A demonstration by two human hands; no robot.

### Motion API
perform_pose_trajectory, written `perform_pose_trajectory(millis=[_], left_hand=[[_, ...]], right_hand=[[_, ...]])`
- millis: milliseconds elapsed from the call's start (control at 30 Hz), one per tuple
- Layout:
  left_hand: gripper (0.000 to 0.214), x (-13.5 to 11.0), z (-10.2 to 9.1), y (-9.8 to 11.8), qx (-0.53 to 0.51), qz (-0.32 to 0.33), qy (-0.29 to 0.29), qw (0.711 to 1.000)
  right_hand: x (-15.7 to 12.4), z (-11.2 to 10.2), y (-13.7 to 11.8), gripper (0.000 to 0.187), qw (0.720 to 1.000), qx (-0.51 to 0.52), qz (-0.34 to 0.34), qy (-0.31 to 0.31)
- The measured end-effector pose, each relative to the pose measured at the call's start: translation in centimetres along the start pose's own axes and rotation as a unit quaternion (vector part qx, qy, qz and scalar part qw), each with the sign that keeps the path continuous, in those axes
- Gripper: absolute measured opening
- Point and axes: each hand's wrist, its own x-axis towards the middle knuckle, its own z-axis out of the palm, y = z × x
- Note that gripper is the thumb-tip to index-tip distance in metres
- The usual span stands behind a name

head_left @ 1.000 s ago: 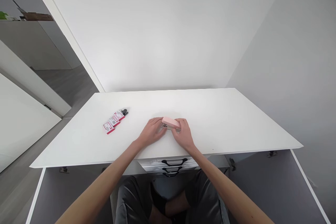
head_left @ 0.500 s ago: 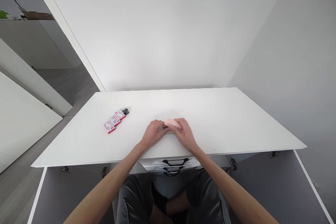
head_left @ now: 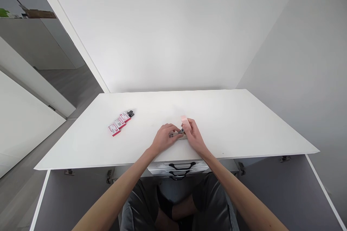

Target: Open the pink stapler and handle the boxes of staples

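Stapler (head_left: 183, 120), pink, hinged open and pinched from both sides, low over the desk (head_left: 244, 122) near its front edge. Resting on the surface or hovering just off it: cannot tell. Left hand (head_left: 164, 138): grip curled closed round the low metal end, fingertips tucked in. Right hand (head_left: 194, 135): grip narrowed to a pinch on the raised pink lid, tilted up and away.

Judged from here: could snap shut on a fingertip with any slip of that pinch, given a sprung-looking lid. Could skid on the smooth desk under off-centre pressure. Could spill staples from the open channel with too much tilt.

Smooth matte plastic shell, oblong with rounded corners; thin bright metal inside, too small to read closely. Well left of the grip: small red-and-white cardboard boxes (head_left: 117, 127), flat and rectangular, with a small black object (head_left: 130, 113) at their far end. Below the grip, under the desk's edge: curved black drawer handles (head_left: 180, 166).
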Motion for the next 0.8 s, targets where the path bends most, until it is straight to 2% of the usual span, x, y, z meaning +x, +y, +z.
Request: perform_pose_trajectory(millis=[200, 333, 533, 800], left_hand=[[0.018, -0.36, 0.07, 0.22, 0.027, 0.017, -0.027, 0.999], [0.019, -0.68, -0.01, 0.58, 0.028, 0.024, -0.021, 0.999], [0.017, -0.75, -0.14, 0.81, 0.072, 0.071, -0.037, 0.994], [0.01, -0.66, -0.19, 0.81, 0.051, 0.057, -0.028, 0.997]], right_hand=[[-0.09, -0.06, 0.0, 0.036, 1.0, -0.002, -0.016, -0.013], [-0.05, -0.07, -0.09, 0.035, 1.0, -0.005, -0.023, -0.02], [-0.02, -0.09, -0.22, 0.034, 0.999, -0.018, -0.024, -0.017], [-0.12, -0.04, -0.52, 0.033, 0.999, -0.005, -0.026, -0.021]])
